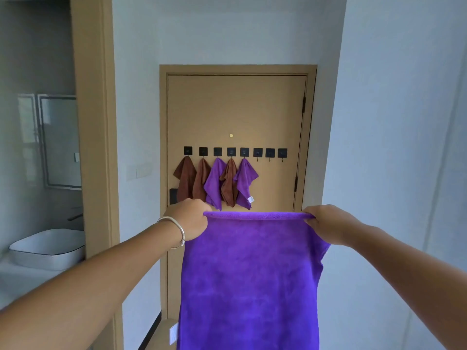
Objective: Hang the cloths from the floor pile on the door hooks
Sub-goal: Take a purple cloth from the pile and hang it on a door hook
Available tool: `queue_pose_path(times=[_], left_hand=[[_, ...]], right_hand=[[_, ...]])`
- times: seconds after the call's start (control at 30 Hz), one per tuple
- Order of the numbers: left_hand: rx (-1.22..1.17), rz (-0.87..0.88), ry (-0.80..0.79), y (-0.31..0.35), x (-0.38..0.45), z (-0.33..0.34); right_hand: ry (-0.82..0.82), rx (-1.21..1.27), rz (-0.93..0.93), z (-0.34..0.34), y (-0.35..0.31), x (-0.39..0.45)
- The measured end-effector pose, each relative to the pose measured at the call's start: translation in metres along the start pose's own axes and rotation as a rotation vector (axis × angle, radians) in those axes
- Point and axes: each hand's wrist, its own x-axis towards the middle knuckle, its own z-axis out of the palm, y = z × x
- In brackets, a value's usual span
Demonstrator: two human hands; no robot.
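Both hands, left (188,218) and right (326,224), pinch the purple cloth (250,279) by its 2 top corners; soft, light, floppy, best hooked by a corner.

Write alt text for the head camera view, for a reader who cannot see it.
Two bare hands, left hand and right hand, stretch a purple cloth by its top corners before a tan door. Eight black hooks cross the door; five hold cloths, three brown and two purple, and three are empty.

a home hallway: tan door (236,114), bathroom basin (48,248) through the left doorway.
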Motion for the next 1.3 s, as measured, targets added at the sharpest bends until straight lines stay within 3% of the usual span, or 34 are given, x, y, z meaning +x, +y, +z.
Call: queue_pose_path(times=[0.37,0.67,0.9,1.3], left_hand=[[-0.036,0.029,0.018,-0.051,0.155,0.077],[-0.064,0.013,0.089,-0.036,0.294,0.146],[-0.043,0.017,0.197,-0.022,0.394,0.197],[0.030,-0.046,0.263,-0.043,0.551,0.284]], right_hand=[[0.015,0.000,0.048,0.065,0.023,0.168],[0.177,0.089,-0.023,0.109,0.094,0.316],[0.214,0.141,-0.094,0.124,0.154,0.428],[0.346,0.141,-0.131,0.181,0.194,0.569]])
